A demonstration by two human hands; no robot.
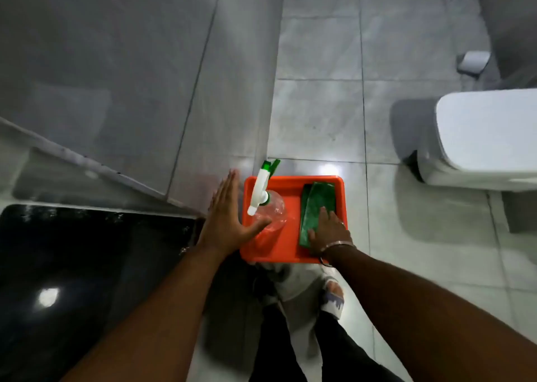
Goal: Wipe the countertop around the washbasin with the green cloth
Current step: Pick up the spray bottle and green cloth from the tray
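1. Resting on the folded dark green cloth, the right hand lies flat with the fingers spread; it presses on the near end of the cloth and does not close around it.
2. The green cloth lies in the right part of a shallow orange plastic tray, along the right wall of the tray.
3. In the left part of the same tray lies a clear plastic spray bottle with a white trigger head and a green nozzle. The nozzle reaches over the far rim of the tray.
4. The left hand is open, the fingers straight and together, at the left edge of the tray. The thumb points toward the clear body of the bottle; I cannot tell if it touches it.
5. A thin metal bracelet sits on the right wrist.
6. The tray is on the pale grey tiled floor, close to a grey tiled wall.
7. A glossy black countertop is at the lower left, well apart from the cloth.
8. A white toilet stands at the right.
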